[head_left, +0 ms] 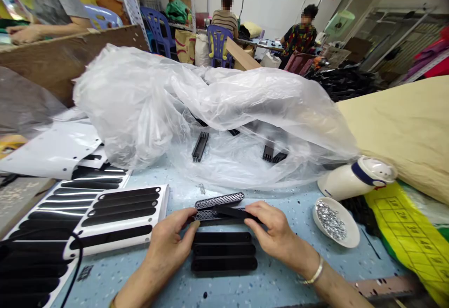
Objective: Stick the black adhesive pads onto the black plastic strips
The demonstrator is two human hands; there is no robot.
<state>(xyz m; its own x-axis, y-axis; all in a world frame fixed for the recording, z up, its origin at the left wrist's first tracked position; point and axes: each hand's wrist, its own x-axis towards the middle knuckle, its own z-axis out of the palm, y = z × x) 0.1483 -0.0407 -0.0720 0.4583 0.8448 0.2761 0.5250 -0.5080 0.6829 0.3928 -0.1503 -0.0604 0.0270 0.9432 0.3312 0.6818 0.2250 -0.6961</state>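
Note:
My left hand pinches the left end of a long black plastic piece with a cross-hatched face. In my right hand, thumb and fingers grip the right end of a smooth black strip, which lies at a slight slant over that piece. Just beyond them rests a second cross-hatched piece. Closer to me, several smooth black bars lie side by side on the blue speckled table. Whether my right fingers also touch the lower piece is hidden.
White sheets of black rounded strips cover the left side, crossed by a black cable. A clear plastic bag with black pieces spreads behind. On the right are a bowl of small metal parts and a white bottle. Other people sit farther back.

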